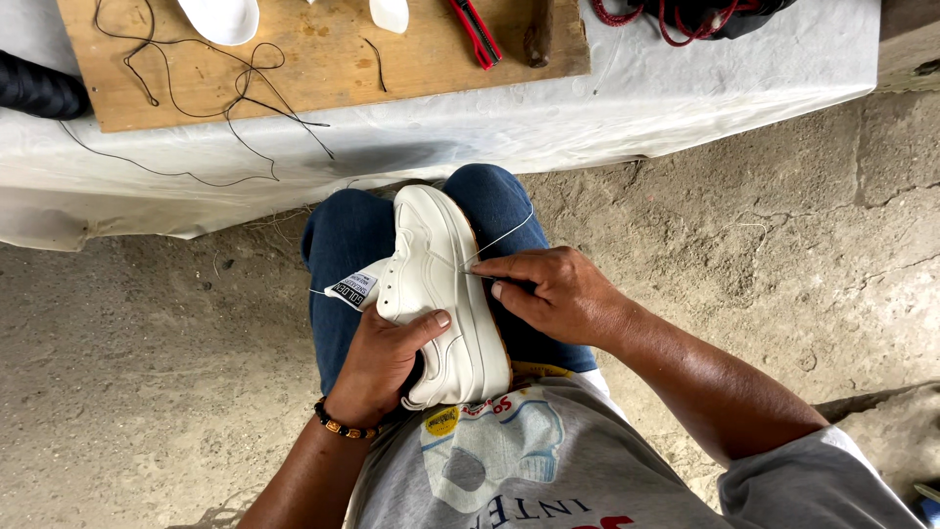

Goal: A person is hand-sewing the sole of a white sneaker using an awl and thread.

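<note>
A white sneaker [438, 274] lies on its side across my lap, between my knees in blue jeans. My left hand [382, 358] grips it from the left, thumb across the upper near the heel. My right hand [548, 289] rests against the sole edge, fingers pinched on a thin white thread [501, 238] and what looks like a needle; the thread runs up from the sole to the right knee. A small white tag [354, 289] hangs from the shoe's lace area.
A wooden board [411, 59] lies on a white-covered table [685, 88] ahead, with loose black thread [206, 98], white shoe parts [223, 18] and a red-handled tool [477, 34]. Red cord [676, 22] sits at the far right. Rough concrete floor surrounds me.
</note>
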